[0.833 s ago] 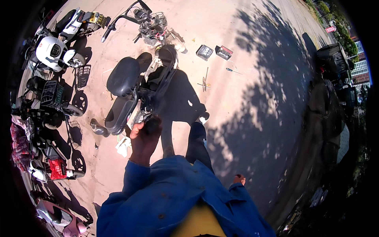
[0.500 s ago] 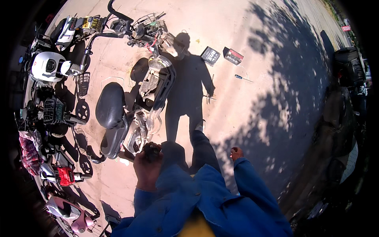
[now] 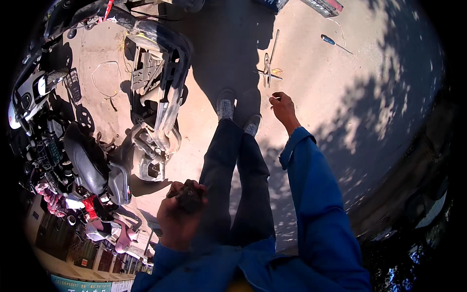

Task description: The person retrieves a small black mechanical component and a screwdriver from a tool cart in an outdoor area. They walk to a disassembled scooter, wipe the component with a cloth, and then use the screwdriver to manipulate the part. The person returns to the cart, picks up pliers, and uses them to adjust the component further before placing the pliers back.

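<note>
My left hand (image 3: 181,219) is closed around a dark, lumpy object (image 3: 188,198) that I cannot make out, low in the view. My right hand (image 3: 282,108) reaches forward over the pavement, fingers loosely bent and apart, holding nothing I can see. Just beyond it lie crossed metal tools (image 3: 267,70), one like pliers, and farther right a blue-handled screwdriver (image 3: 328,40) beside a thin wire. To my left is a partly stripped scooter with an exposed frame (image 3: 163,107) and a black seat (image 3: 85,158).
Two dark battery-like boxes (image 3: 321,6) sit at the top. A row of parked scooters, including a white one (image 3: 24,102) and a pink one (image 3: 124,238), lines the left side. Tree shadow (image 3: 365,126) covers pavement at the right. A building front shows at lower left.
I have moved forward, so the scooter frame, tools and boxes are nearer. My right hand has risen and swung forward; my left hand still grips the dark object.
</note>
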Demonstrator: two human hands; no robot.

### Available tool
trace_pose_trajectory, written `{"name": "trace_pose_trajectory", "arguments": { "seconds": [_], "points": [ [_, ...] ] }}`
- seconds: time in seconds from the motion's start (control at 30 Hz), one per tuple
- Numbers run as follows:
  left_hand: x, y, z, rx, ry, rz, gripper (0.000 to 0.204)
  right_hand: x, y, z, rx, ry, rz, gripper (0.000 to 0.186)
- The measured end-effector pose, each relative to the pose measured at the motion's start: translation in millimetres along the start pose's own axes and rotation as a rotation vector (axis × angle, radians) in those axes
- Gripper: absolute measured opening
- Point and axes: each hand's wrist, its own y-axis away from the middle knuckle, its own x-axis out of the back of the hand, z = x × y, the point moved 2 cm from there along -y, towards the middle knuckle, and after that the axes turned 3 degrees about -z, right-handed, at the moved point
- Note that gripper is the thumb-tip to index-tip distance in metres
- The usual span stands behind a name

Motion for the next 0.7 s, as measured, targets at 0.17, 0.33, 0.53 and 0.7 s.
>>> {"name": "trace_pose_trajectory", "arguments": {
  "seconds": [0.17, 0.33, 0.53, 0.7],
  "points": [
    [13.9, -68.7, 16.9, -0.024, -0.022, 0.131, 0.032, -52.6, -86.4, 47.1, -0.110, 0.110, -0.033, 0.051],
    [42.9, -97.4, 34.3, -0.092, -0.219, 0.172, 0.052, -86.8, -159.7, 97.9, -0.136, 0.244, 0.169, 0.071],
    [58.7, -123.4, 41.5, -0.019, -0.150, 0.294, 0.032, -99.4, -237.6, 149.4, -0.127, 0.181, 0.186, 0.057],
    [67.8, -114.1, 39.7, -0.018, -0.133, 0.266, 0.040, -112.7, -235.4, 101.1, -0.087, 0.080, 0.280, 0.028]
  ]
}}
